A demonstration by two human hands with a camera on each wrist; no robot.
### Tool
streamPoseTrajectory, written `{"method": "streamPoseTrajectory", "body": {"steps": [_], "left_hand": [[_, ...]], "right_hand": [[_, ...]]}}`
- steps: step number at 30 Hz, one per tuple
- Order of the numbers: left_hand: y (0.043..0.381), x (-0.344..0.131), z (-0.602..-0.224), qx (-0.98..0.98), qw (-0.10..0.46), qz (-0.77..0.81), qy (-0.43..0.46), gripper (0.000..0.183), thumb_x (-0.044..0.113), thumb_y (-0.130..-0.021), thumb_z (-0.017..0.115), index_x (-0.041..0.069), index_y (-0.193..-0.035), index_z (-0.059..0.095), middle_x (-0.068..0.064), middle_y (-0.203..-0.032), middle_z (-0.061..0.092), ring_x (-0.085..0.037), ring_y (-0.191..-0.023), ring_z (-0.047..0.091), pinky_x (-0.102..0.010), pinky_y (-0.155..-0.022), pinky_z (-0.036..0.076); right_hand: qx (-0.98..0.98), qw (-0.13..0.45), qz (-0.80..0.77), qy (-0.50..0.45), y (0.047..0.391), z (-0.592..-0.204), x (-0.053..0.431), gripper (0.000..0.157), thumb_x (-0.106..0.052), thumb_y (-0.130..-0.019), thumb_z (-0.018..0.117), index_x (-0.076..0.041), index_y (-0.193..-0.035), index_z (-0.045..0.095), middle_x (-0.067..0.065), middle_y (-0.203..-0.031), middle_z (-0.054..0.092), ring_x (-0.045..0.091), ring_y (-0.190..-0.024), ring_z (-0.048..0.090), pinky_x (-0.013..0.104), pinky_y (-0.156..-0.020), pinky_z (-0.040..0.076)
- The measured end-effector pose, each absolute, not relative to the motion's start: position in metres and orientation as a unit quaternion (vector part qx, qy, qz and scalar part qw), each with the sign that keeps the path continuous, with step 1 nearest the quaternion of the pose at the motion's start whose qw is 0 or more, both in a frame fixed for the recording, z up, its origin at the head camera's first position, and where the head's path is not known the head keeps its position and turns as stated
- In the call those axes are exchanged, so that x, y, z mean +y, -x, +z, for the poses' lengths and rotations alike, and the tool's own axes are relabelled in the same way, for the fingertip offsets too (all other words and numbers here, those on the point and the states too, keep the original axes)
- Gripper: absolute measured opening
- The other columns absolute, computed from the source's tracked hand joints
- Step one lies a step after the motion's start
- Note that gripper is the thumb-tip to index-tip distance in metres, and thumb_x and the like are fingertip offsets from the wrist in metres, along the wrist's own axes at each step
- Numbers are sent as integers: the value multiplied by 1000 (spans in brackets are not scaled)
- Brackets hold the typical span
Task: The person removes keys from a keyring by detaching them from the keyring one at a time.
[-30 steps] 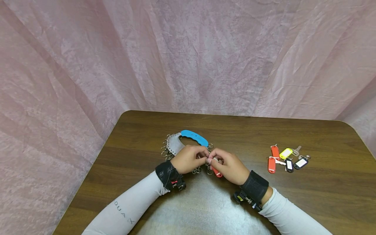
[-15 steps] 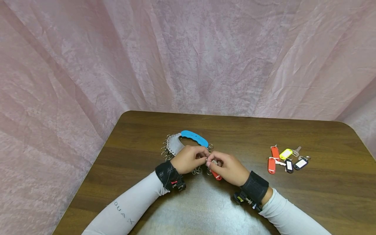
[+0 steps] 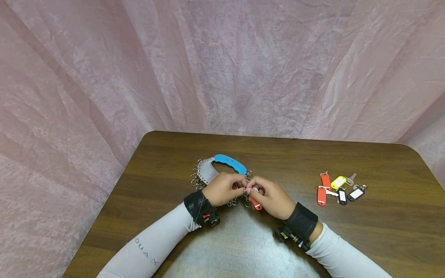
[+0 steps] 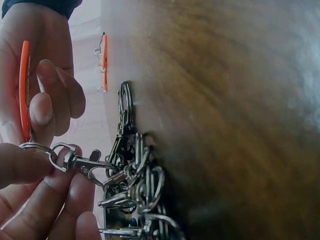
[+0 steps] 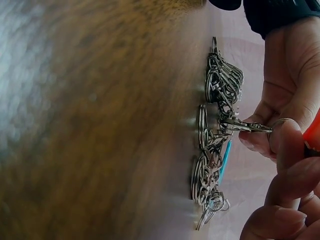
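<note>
In the head view my left hand [image 3: 224,189] and right hand [image 3: 274,197] meet fingertip to fingertip at the near side of a key holder, a grey plate [image 3: 207,170] with a blue handle [image 3: 230,162]. My left fingers hold a metal snap hook [image 4: 82,164] that joins the holder's cluster of hooks and rings [image 5: 212,150]. Between thumb and finger, my right hand pinches a split key ring [image 5: 278,123] beside the snap hook's end. From that ring hangs a red key tag [image 3: 256,204], under the right palm. Fingers partly hide the ring.
To the right on the wooden table [image 3: 285,154] lie two red key tags [image 3: 321,196], a yellow tag [image 3: 338,182] and two black tags [image 3: 356,193], some with keys [image 3: 351,178]. A pink curtain [image 3: 222,69] hangs behind the table.
My right fingertips shifted slightly left and then back right, and the red tag swung a little with them. The left hand and the holder have stayed in place.
</note>
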State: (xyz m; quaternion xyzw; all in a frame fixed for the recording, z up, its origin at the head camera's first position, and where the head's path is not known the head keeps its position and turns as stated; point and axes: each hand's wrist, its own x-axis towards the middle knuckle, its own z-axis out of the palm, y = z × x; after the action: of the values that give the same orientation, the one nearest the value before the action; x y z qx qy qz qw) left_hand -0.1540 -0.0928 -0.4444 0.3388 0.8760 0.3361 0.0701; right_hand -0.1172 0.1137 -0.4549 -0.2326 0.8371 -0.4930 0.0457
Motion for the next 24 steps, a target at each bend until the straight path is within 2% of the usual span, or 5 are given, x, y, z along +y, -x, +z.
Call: {"method": "streamPoseTrajectory", "body": {"steps": [10, 18, 24], "left_hand": [[153, -93, -443, 874, 68, 338, -344, 4, 13, -94, 68, 15, -93, 71, 2, -85, 74, -4, -78, 65, -17, -70, 50], [152, -92, -442, 881, 69, 341, -321, 8, 12, -93, 66, 16, -99, 71, 2, -88, 74, -5, -79, 65, -18, -70, 50], [153, -92, -442, 884, 69, 342, -311, 9, 13, -94, 65, 15, -101, 71, 1, -90, 75, -6, -81, 66, -19, -71, 50]], "right_hand": [[839, 40, -498, 214, 119, -457, 114, 7, -18, -100, 63, -13, -98, 66, -6, -67, 60, 0, -53, 50, 20, -52, 41], [837, 32, -499, 220, 118, -457, 114, 5, -16, -99, 64, -15, -97, 67, -9, -65, 55, 1, -53, 48, 20, -52, 41], [840, 33, -490, 231, 117, -455, 113, 4, -19, -99, 64, -20, -96, 67, -12, -63, 51, 0, -53, 45, 20, -51, 39]]}}
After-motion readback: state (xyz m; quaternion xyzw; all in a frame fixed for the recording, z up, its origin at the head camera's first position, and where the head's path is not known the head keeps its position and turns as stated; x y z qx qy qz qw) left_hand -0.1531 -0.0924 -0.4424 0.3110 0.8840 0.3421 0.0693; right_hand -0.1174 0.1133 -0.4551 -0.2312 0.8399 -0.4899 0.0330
